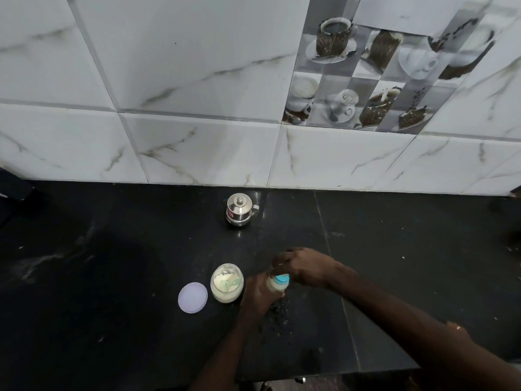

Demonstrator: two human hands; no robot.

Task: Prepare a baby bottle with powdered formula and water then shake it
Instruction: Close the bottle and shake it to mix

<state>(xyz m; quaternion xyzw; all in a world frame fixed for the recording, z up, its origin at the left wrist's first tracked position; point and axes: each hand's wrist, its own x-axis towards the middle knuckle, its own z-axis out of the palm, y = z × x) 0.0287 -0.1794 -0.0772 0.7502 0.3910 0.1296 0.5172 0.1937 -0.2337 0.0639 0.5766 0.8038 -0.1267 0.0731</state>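
At lower centre, the left hand [258, 296] grips the milky bottle [275, 287]; the right hand [306, 266] clasps its teal screw collar [282, 278].

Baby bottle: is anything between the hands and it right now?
Nothing visible. The left hand already wraps the baby bottle and the right hand is at its blue collar. The open formula jar stands beside the left hand, not between.
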